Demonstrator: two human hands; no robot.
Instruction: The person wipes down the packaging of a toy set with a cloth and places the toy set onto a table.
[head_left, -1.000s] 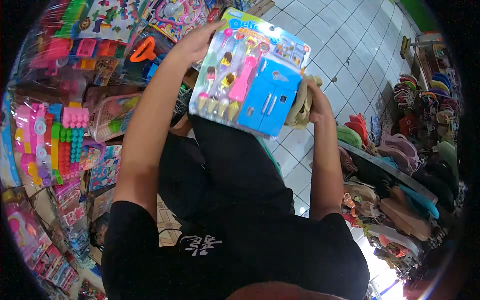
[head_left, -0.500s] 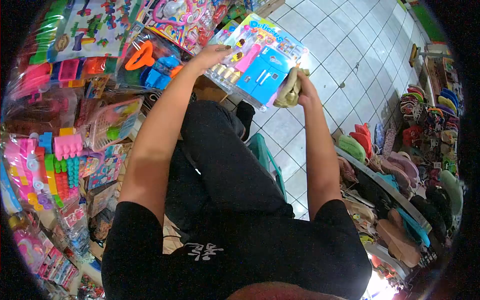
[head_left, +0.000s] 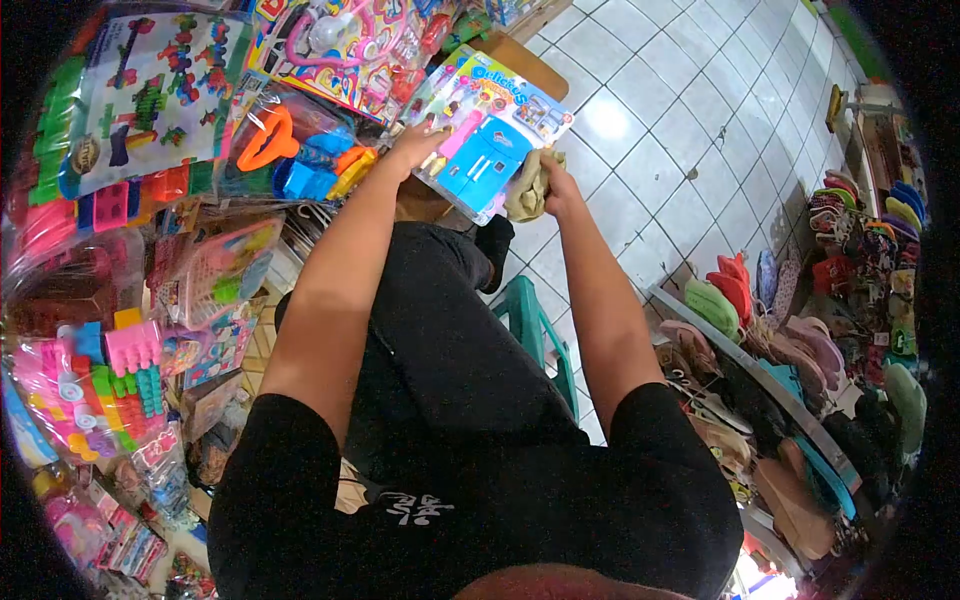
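A packaged toy set with a blue toy fridge on a colourful card is held out in front of me, tilted. My left hand grips its left edge, with the thumb over the front. At its right edge my right hand is closed on a crumpled olive-green cloth, which lies against the package. The fingers behind the package are hidden.
Bagged toys and building blocks fill the left side. A green plastic stool stands beside my leg on the tiled floor. Racks of shoes and sandals line the right.
The package and my right hand with the cloth have moved left and slightly closer to the bagged toys. A brown cardboard piece now shows behind the package.
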